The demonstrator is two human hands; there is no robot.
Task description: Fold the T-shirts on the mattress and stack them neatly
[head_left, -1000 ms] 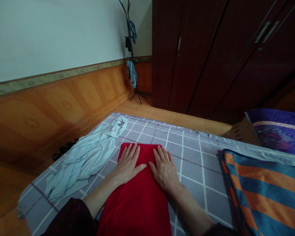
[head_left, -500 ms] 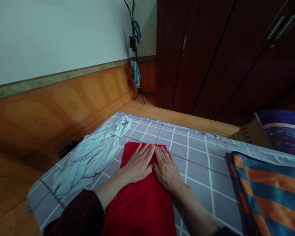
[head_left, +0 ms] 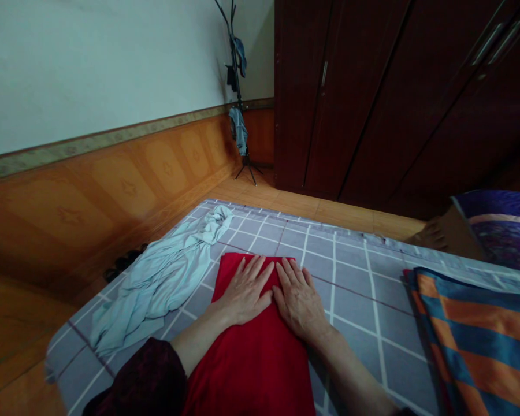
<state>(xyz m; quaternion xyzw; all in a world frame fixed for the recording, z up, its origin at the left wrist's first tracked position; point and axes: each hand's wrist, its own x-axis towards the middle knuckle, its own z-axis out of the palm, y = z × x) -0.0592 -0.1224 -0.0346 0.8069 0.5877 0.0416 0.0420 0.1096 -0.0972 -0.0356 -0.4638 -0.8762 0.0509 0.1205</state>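
A red cloth (head_left: 255, 364), folded into a long strip, lies on the grey checked bedsheet (head_left: 351, 277) and runs toward me. My left hand (head_left: 246, 292) rests flat on its far part, fingers stretched out and pointing away. Beside it my right hand (head_left: 300, 300) lies palm down over the cloth's right edge, its fingers also extended. A small gap separates the two hands, with red fabric showing between them. Neither hand grips anything. What lies under the palms is hidden.
A crumpled pale blue garment (head_left: 169, 277) lies to the left. Folded orange-and-blue striped cloth (head_left: 485, 329) is at the right. Beyond the bed stand a coat rack (head_left: 238, 86) and a dark wardrobe (head_left: 351, 98). A box (head_left: 455, 237) with purple fabric (head_left: 502, 225) stands far right.
My hands have moved slightly apart on the red cloth, the right one shifting a little to the right. Both stay flat. The cloth looks much the same.
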